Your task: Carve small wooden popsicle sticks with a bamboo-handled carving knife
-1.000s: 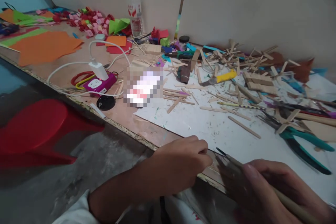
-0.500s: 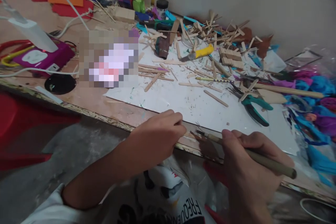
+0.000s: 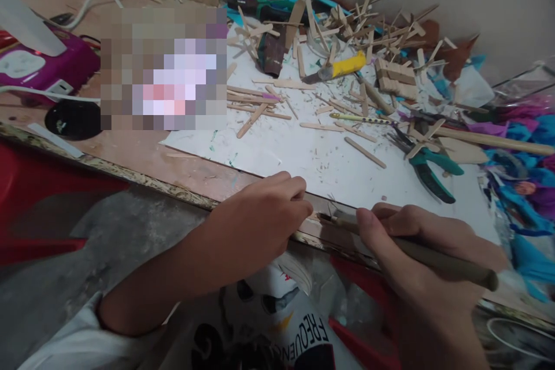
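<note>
My right hand (image 3: 411, 243) is closed round a long brown-handled tool (image 3: 442, 260) with a thin dark tip. That tip points left, close to the fingertips of my left hand (image 3: 269, 208). At the table's front edge (image 3: 195, 188), my left hand is closed, its fingers pressed together on something small that I cannot make out. Its back hides most of what is there. A bit of pale wood shows between the tool tip and my left fingers. Thin dark bristles or wires stand up beside the tip. Behind both hands lies a white sheet (image 3: 286, 156).
Wooden sticks (image 3: 365, 152), green-handled pliers (image 3: 433, 176) and a yellow-handled knife (image 3: 342, 66) lie on the sheet. A purple power socket (image 3: 52, 63) with cables and a black round lid (image 3: 71, 118) are at left. A red stool (image 3: 39, 185) stands below.
The view has shifted a little. The tool tip in my right hand has moved left, nearer my left fingertips. My left hand keeps about the same pose.
</note>
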